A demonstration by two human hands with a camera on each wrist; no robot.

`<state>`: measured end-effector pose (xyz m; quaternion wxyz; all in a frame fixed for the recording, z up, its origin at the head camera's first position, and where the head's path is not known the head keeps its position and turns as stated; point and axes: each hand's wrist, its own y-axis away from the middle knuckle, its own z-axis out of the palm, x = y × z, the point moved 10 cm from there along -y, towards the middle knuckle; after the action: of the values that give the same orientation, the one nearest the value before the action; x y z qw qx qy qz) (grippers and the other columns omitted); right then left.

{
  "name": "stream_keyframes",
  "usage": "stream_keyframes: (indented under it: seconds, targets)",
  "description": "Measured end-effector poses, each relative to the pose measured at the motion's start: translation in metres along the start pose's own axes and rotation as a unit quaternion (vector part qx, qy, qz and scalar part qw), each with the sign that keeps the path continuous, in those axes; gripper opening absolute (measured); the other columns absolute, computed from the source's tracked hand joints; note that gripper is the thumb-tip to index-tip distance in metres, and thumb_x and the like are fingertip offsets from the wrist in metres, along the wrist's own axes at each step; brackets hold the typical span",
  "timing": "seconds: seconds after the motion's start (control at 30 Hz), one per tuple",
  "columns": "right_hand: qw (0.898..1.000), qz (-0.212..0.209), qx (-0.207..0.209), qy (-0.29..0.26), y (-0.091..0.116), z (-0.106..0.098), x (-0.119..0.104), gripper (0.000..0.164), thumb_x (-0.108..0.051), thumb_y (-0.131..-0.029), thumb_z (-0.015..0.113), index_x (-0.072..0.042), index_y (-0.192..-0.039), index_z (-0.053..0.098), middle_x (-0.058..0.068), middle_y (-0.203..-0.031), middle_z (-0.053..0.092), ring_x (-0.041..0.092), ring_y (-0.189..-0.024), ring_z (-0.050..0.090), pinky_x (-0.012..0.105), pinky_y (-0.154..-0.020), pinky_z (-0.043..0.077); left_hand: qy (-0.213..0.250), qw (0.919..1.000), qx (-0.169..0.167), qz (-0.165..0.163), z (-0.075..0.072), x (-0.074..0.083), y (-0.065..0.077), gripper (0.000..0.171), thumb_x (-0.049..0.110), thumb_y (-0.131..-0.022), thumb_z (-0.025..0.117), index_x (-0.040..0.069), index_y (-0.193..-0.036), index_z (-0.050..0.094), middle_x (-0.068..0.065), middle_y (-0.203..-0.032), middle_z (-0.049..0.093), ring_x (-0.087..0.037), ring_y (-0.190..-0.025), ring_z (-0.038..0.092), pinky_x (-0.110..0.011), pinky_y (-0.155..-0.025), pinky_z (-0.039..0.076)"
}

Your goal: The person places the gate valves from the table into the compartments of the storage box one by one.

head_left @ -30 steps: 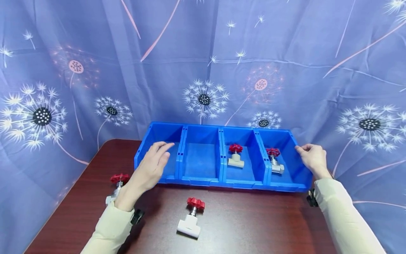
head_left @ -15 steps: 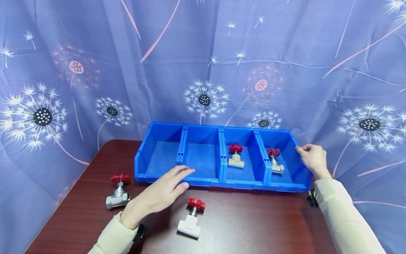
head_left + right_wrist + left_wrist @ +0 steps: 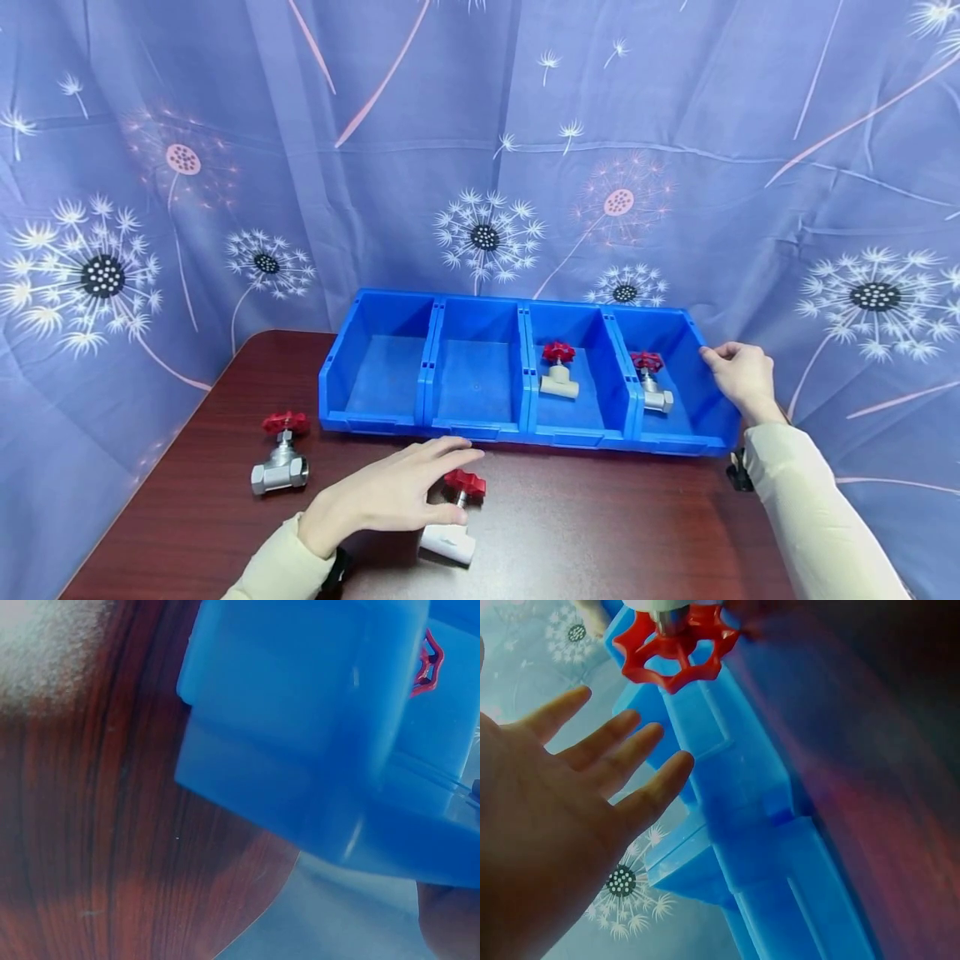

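Note:
My left hand (image 3: 393, 490), fingers spread, hovers at a white valve (image 3: 450, 542) with a red handwheel (image 3: 465, 482) that lies on the table. The hand overlaps part of the valve in the head view; in the left wrist view its fingers (image 3: 649, 791) are straight and apart from the red handwheel (image 3: 676, 656). My right hand (image 3: 742, 379) pinches the right wall of the blue four-part bin (image 3: 480, 432) between thumb and fingers. In the right wrist view, the bin wall (image 3: 300, 750) hides most of that hand.
A beige valve (image 3: 558, 383) lies in the third compartment, and a metal valve (image 3: 654, 396) in the rightmost one. Another metal valve (image 3: 280, 467) stands on the dark wooden table (image 3: 600, 525) at left. A patterned curtain (image 3: 480, 150) hangs behind the bin.
My left hand has moved from above the leftmost compartment, down and to the right, to the white valve. The right hand stays on the bin wall.

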<state>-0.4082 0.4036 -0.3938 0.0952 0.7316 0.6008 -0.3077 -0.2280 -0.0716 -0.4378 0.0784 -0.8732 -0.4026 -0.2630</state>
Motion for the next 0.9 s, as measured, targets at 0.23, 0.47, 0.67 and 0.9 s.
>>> stream_keyframes:
  seconds: [0.23, 0.47, 0.67, 0.9]
  targets:
    - [1.0, 0.001, -0.003, -0.001, -0.001, 0.001, 0.001, 0.045, -0.041, -0.098, 0.056, 0.001, -0.098, 0.071, 0.023, -0.094, 0.067, 0.043, -0.097, 0.052, 0.052, -0.078, 0.043, -0.029, 0.9985, 0.013, 0.045, 0.004, 0.009, 0.0, 0.076, 0.066, -0.086, 0.059, 0.038, -0.152, 0.032, 0.004, -0.152, 0.036, -0.018, -0.137, 0.036, -0.053, -0.108, 0.032]
    - [1.0, 0.005, -0.004, -0.002, -0.002, 0.002, 0.003, 0.047, -0.043, -0.098, 0.055, 0.001, -0.099, 0.071, 0.024, -0.096, 0.067, 0.043, -0.099, 0.052, 0.052, -0.078, 0.043, -0.028, 0.9988, 0.006, 0.04, 0.01, 0.006, 0.002, 0.079, 0.07, -0.084, 0.058, 0.036, -0.151, 0.035, 0.005, -0.151, 0.038, -0.018, -0.137, 0.036, -0.055, -0.109, 0.03]
    - [1.0, 0.0, 0.003, 0.004, -0.002, 0.001, 0.002, 0.045, -0.042, -0.098, 0.056, 0.001, -0.097, 0.072, 0.022, -0.092, 0.068, 0.041, -0.094, 0.054, 0.047, -0.073, 0.043, -0.045, 0.9978, 0.005, 0.048, 0.015, 0.006, 0.002, 0.083, 0.073, -0.082, 0.057, 0.03, -0.151, 0.038, 0.002, -0.15, 0.039, -0.023, -0.137, 0.037, -0.056, -0.108, 0.031]
    - [1.0, 0.002, 0.003, 0.006, -0.001, 0.0, 0.0, 0.044, -0.041, -0.097, 0.057, 0.0, -0.096, 0.071, 0.022, -0.091, 0.068, 0.041, -0.094, 0.054, 0.049, -0.074, 0.043, -0.057, 0.996, 0.004, 0.068, 0.019, 0.01, 0.001, 0.087, 0.074, -0.08, 0.059, 0.031, -0.152, 0.036, 0.0, -0.151, 0.038, -0.023, -0.134, 0.04, -0.053, -0.105, 0.036]
